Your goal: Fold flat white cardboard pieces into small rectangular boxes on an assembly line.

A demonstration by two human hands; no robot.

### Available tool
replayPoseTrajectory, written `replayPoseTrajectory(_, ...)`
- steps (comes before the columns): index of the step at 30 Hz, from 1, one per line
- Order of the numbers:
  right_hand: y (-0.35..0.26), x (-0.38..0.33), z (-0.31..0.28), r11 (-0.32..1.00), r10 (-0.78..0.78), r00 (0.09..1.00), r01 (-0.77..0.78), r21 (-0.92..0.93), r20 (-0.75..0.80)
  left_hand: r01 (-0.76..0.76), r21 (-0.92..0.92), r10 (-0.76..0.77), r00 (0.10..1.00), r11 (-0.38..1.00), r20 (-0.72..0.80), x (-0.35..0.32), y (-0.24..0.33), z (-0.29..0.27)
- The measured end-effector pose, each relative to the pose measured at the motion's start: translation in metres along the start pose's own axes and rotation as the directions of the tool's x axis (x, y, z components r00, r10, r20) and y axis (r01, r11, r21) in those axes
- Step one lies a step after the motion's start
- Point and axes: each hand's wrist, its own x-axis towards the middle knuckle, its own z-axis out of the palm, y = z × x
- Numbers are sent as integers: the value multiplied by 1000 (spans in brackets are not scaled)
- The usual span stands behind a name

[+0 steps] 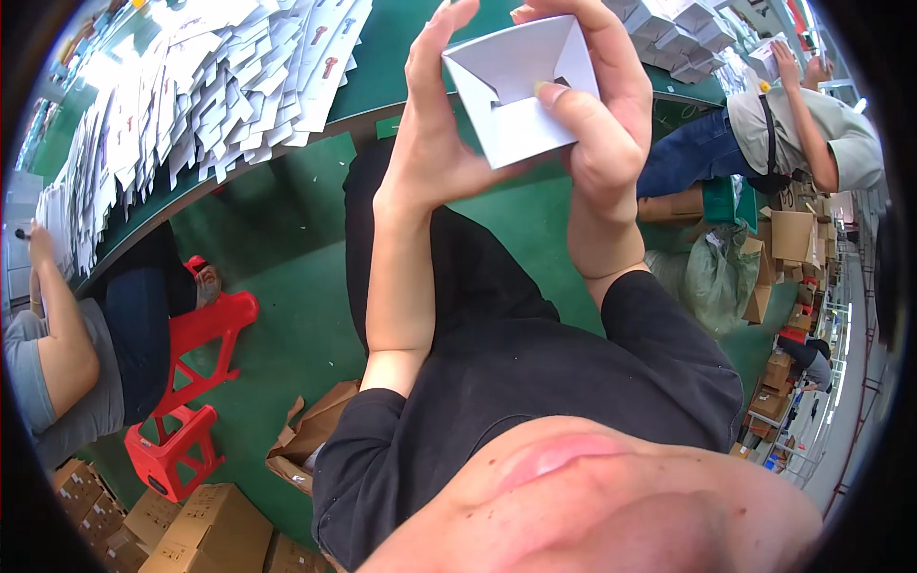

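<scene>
Between my two hands is a small white carton box, tilted so its end faces me. Folded flaps with notched edges slope inward at that end. My left hand supports the box along its left side, fingers reaching up past the edge and the thumb running low behind it. On the other side my right hand wraps the box, its thumb bent over the near edge and its tip pressing at the flaps. The box hides part of the fingers of both hands.
Overlapping flat white cartons cover the green table. Folded white boxes are stacked at the right. Co-workers flank me: one by red stools, another handling a box. Brown cartons and a plastic sack stand on the floor.
</scene>
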Motion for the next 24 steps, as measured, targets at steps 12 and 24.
replayPoseTrajectory(12,-8,1,3,994,62,998,-62,-93,-12,109,233,-118,993,967,28,-20,-21,-14)
replayPoseTrajectory(24,4,9,-68,419,-476,805,561,-714,353,-199,773,363,931,602,-42,-1,-13,7)
